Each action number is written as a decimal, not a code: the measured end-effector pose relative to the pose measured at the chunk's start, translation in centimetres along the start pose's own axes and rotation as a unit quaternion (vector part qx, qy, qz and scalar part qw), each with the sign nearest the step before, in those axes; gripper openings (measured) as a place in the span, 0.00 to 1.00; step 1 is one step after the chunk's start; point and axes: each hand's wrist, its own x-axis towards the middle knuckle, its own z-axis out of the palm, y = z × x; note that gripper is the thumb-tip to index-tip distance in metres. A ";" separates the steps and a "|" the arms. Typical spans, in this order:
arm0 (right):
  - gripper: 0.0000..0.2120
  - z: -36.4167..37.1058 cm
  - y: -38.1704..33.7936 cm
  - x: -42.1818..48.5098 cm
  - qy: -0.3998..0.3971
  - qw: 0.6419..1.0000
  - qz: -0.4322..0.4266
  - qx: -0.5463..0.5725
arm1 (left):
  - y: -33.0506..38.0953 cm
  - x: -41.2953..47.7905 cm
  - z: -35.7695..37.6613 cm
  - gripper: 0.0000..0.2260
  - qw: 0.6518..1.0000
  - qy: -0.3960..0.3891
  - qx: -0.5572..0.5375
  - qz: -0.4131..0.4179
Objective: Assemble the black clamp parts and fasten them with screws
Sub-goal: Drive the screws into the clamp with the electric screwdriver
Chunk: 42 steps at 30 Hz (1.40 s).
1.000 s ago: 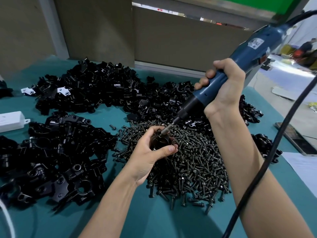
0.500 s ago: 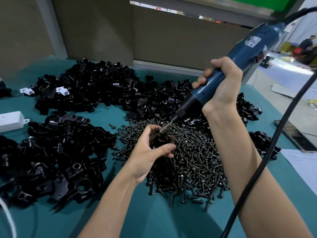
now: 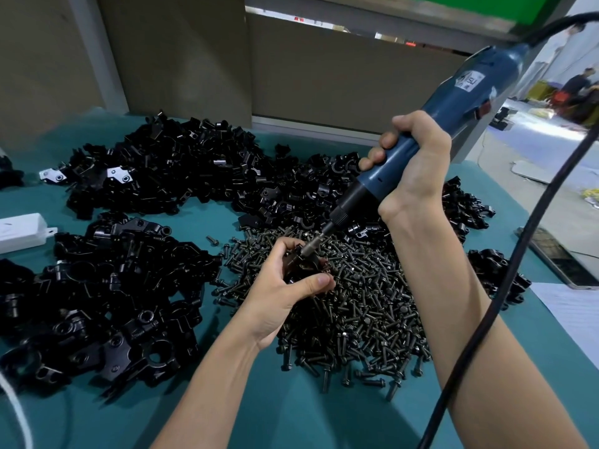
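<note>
My left hand point(image 3: 285, 286) grips a black clamp part point(image 3: 303, 265) just above the pile of dark screws point(image 3: 350, 306); my fingers hide most of it. My right hand point(image 3: 418, 163) is closed around a blue electric screwdriver point(image 3: 453, 102), held slanted down to the left. Its bit point(image 3: 316, 243) touches the top of the held clamp. A heap of larger black clamp bodies point(image 3: 107, 296) lies at the left. Smaller black clamp pieces point(image 3: 181, 163) are piled along the back.
The teal table point(image 3: 308, 413) carries a white box point(image 3: 19, 233) at the left edge, a white cable point(image 3: 16, 413) at the lower left, and a phone point(image 3: 560, 260) and paper point(image 3: 573, 315) at the right. The screwdriver's black cord point(image 3: 505, 286) hangs across my right forearm.
Both hands and the screwdriver have shifted slightly toward the back of the table; the bit stays on the clamp in my left hand.
</note>
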 end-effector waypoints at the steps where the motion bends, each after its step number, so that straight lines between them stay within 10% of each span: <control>1: 0.08 0.1 0.0 0.0 0.000 1.000 0.000 -0.003 | 0.0 0.0 0.0 0.28 1.000 0.001 -0.001 0.001; 26: 0.07 0.2 0.2 -0.5 -0.040 0.999 -0.013 -0.007 | 0.3 -0.3 0.4 0.22 0.997 -0.020 -0.072 -0.001; 35: 0.08 -0.4 -2.8 -0.6 -0.270 0.961 0.048 0.031 | 0.4 -0.4 0.7 0.21 0.996 -0.038 -0.072 -0.032; 42: 0.05 -1.1 -3.3 -0.3 -0.181 0.983 0.007 0.024 | 0.4 0.0 0.1 0.15 0.979 0.005 -0.201 -0.031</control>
